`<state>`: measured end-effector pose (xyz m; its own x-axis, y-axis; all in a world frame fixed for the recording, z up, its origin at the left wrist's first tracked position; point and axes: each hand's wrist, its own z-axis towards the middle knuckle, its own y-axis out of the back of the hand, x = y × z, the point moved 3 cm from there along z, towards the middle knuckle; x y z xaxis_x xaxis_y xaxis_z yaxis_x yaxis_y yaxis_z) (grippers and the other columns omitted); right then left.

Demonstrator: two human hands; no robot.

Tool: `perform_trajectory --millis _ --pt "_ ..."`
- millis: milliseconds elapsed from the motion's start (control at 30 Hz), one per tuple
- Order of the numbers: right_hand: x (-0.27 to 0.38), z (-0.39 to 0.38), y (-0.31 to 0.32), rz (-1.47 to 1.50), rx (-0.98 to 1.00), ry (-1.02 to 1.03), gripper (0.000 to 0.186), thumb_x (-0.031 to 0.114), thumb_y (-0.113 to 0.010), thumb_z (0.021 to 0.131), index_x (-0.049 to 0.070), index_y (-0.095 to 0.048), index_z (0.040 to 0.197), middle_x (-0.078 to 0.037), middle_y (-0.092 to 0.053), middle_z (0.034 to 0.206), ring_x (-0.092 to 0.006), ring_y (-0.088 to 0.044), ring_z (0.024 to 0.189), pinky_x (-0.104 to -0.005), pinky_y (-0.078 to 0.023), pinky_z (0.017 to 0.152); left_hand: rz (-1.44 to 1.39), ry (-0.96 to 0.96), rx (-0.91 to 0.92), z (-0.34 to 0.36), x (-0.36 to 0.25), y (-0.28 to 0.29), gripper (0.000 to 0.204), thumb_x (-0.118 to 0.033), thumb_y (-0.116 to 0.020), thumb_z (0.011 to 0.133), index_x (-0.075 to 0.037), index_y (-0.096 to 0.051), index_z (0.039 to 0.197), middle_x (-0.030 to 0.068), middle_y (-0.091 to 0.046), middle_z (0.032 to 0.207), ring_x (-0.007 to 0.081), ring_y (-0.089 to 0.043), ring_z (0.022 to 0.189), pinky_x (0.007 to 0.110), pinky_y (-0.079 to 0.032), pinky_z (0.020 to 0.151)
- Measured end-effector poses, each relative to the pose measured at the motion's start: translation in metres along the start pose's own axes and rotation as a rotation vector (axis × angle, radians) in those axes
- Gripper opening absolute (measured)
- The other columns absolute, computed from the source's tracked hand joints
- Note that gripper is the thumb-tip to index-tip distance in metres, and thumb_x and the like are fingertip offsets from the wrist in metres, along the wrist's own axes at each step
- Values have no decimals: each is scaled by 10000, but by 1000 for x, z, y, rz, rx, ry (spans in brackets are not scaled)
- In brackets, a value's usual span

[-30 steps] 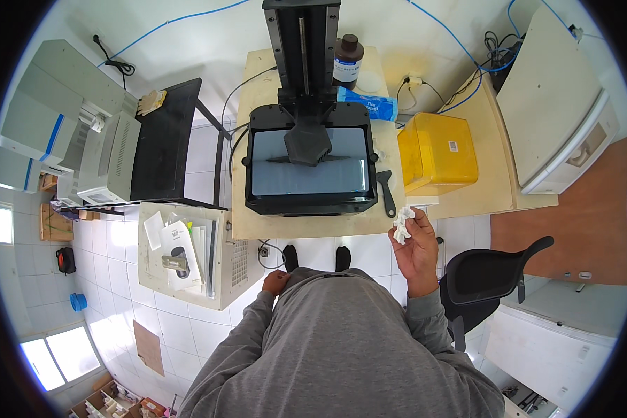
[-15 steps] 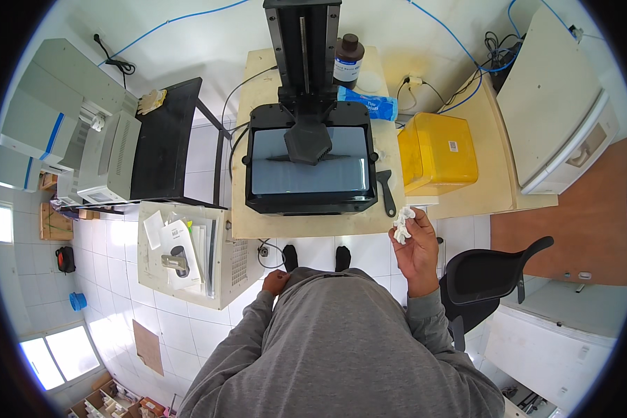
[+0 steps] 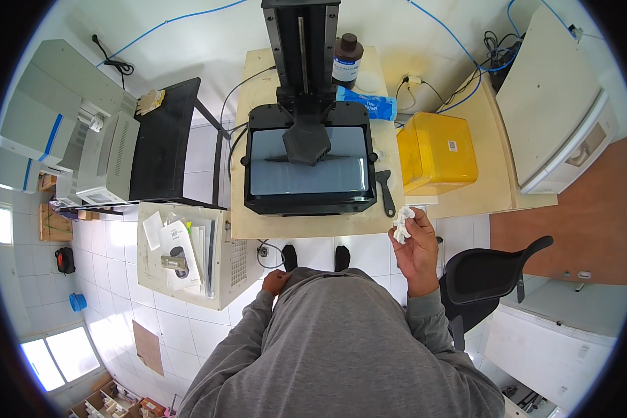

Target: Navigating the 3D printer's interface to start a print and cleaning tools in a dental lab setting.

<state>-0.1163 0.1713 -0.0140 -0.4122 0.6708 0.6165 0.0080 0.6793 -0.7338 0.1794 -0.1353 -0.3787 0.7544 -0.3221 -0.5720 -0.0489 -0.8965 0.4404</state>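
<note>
My right hand is raised by the table's front right corner, its fingers closed on a crumpled white tissue. Low beside my hip, my left hand rests against the grey shirt, with most of its fingers hidden. A black resin 3D printer stands on the table in front of me. Its wide vat shows a glossy grey-blue surface below the black arm. A dark-handled scraper lies right of the vat, close to my right hand.
Behind the vat stand a brown bottle and a blue tissue pack. A yellow container is to the right, with a black chair nearer me. Papers lie on a low cabinet at left, beside a black table.
</note>
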Motion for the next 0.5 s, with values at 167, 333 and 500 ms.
perform_trajectory --millis 167,333,500 --pt "-1 1 0 -10 -12 0 195 12 -644 1042 18 -684 1233 -81 -741 1113 -159 -692 911 -340 -578 814 5 3 0 1 -1 0 426 -448 -755 939 -63 -800 1116 138 -808 1102 296 -769 1027 403 -593 909" --pt "-3 5 7 17 51 -14 222 30 -654 1041 71 -680 1258 -86 -749 1132 -213 -742 942 -390 -615 868 -10 14 5 3 2 -2 425 -443 -752 940 -59 -798 1117 141 -808 1101 299 -768 1027 405 -594 906" --pt "-2 4 1 -1 25 -10 214 25 -648 1043 39 -679 1255 -84 -742 1120 -181 -710 918 -360 -593 837 -50 12 -1 2 4 -3 409 -423 -754 940 -56 -798 1116 140 -810 1091 288 -770 1017 395 -596 905"
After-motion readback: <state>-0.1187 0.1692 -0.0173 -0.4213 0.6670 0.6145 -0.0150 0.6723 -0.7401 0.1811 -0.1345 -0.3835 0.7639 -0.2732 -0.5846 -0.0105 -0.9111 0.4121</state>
